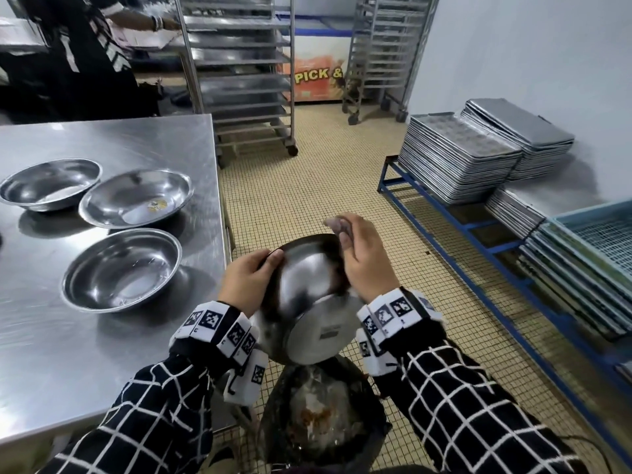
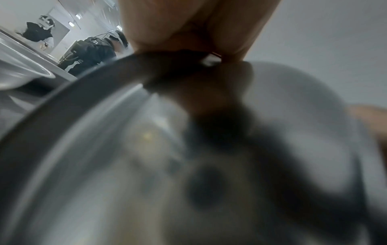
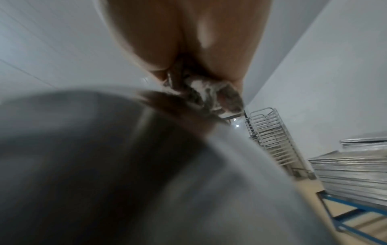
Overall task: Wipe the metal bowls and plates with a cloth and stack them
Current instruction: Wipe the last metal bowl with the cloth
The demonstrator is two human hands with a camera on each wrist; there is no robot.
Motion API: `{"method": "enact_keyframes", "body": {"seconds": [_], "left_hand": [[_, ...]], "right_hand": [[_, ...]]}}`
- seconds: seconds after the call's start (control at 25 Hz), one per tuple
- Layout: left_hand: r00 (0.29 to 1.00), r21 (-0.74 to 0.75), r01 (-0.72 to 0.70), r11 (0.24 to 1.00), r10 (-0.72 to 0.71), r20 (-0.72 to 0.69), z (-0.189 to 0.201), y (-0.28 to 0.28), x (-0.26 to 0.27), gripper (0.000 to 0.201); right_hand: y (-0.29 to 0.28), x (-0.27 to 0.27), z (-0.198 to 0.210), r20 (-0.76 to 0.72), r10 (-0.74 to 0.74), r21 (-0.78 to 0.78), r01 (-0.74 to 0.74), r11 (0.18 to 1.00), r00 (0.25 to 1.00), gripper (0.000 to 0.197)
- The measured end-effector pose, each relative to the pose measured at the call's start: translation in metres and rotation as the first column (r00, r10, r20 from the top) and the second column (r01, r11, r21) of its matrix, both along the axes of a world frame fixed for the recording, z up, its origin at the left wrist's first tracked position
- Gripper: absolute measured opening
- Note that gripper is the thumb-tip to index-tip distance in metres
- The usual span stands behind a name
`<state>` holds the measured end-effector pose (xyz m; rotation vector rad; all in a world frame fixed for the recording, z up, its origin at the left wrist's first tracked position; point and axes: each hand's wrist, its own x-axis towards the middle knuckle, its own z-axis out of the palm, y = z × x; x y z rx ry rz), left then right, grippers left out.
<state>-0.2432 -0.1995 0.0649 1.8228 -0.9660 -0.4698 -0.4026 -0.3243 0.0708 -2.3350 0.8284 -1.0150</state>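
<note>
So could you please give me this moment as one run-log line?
left hand grips bowl rim | right hand wipes it with cloth | three bowls on table

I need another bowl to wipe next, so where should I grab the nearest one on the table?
Take the nearest bowl by its thin flared rim on the side toward the table edge, thumb inside and fingers under the lip. It sits upright and open, apart from the other bowls, so that rim is free.
</note>
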Motion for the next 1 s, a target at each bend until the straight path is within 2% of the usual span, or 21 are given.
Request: {"method": "enact_keyframes", "body": {"seconds": [0.08,0.12,0.2,0.28,0.32,0.36,0.4,0.44,0.48,0.52,0.56,0.64,0.72,0.76,0.8,0.84,0.92,1.0], "left_hand": [[0.998,0.006,-0.040,0.999,0.039,0.046,-0.003,-0.005,-0.003,0.029],[0.996,0.005,-0.042,0.999,0.042,0.078,-0.002,-0.007,-0.004,0.029],[0.996,0.011,-0.039,0.999,0.038,0.084,-0.002,-0.008,-0.003,0.028],[0.999,-0.011,-0.048,0.999,0.048,0.015,-0.007,-0.007,0.000,0.026],[0.998,-0.026,-0.052,0.998,0.051,-0.040,-0.010,-0.006,0.001,0.025],[0.993,-0.041,-0.057,0.998,0.052,-0.101,-0.013,-0.004,0.000,0.024],[0.984,-0.054,-0.066,0.996,0.056,-0.167,-0.015,-0.002,0.000,0.025],[0.970,-0.067,-0.078,0.995,0.060,-0.234,-0.014,0.000,-0.001,0.025],[0.958,-0.072,-0.088,0.994,0.065,-0.278,-0.012,0.002,-0.001,0.025],[0.951,-0.073,-0.096,0.993,0.069,-0.302,-0.009,0.003,0.000,0.024],[0.950,-0.062,-0.107,0.992,0.083,-0.302,-0.010,0.003,0.002,0.025],[0.951,-0.054,-0.142,0.988,0.121,-0.283,-0.013,0.000,0.005,0.028],[0.959,-0.059,-0.144,0.988,0.124,-0.254,-0.012,-0.003,0.002,0.031],[0.965,-0.052,-0.125,0.991,0.109,-0.239,-0.010,-0.007,0.000,0.032],[0.974,-0.046,-0.095,0.994,0.083,-0.211,-0.005,-0.009,-0.003,0.032],[0.981,-0.035,-0.075,0.997,0.068,-0.181,-0.001,-0.011,-0.006,0.030],[0.988,-0.041,-0.072,0.997,0.065,-0.140,0.002,-0.013,-0.010,0.029],[0.979,-0.090,-0.058,0.994,0.039,-0.200,-0.004,-0.012,-0.008,0.030]], "right_hand": [[0.029,0.015,-0.002,0.044,-0.051,-0.113,0.056,0.992,0.998,0.031],[0.043,0.022,-0.005,-0.018,-0.070,-0.143,0.066,0.987,0.997,0.033],[0.063,0.027,-0.010,-0.170,-0.102,-0.128,0.081,0.988,0.980,0.043],[0.059,0.023,-0.013,-0.137,-0.147,-0.051,0.141,0.989,0.980,0.049],[0.052,0.018,-0.014,-0.067,-0.184,0.020,0.186,0.982,0.981,0.047],[0.044,0.011,-0.015,-0.021,-0.233,0.154,0.233,0.960,0.972,0.044],[0.033,0.002,-0.017,-0.018,-0.284,0.341,0.273,0.900,0.959,0.040],[0.022,-0.007,-0.021,-0.048,-0.311,0.521,0.289,0.803,0.949,0.039],[0.014,-0.015,-0.027,-0.094,-0.319,0.628,0.305,0.717,0.943,0.040],[0.010,-0.021,-0.032,-0.125,-0.316,0.659,0.317,0.682,0.940,0.040],[0.010,-0.024,-0.032,-0.123,-0.329,0.645,0.328,0.690,0.936,0.040],[0.021,-0.017,-0.025,0.006,-0.358,0.542,0.298,0.786,0.934,0.036],[0.047,0.002,-0.013,0.057,-0.282,0.315,0.251,0.915,0.958,0.040],[0.062,0.012,-0.009,-0.032,-0.230,0.134,0.232,0.963,0.973,0.044],[0.076,0.021,-0.010,-0.159,-0.217,-0.044,0.213,0.976,0.963,0.048],[0.086,0.028,-0.016,-0.244,-0.227,-0.155,0.193,0.969,0.943,0.050],[0.084,0.032,-0.024,-0.271,-0.276,-0.171,0.236,0.957,0.922,0.051],[0.071,0.029,-0.022,-0.190,-0.312,-0.058,0.307,0.950,0.931,0.051]]}}
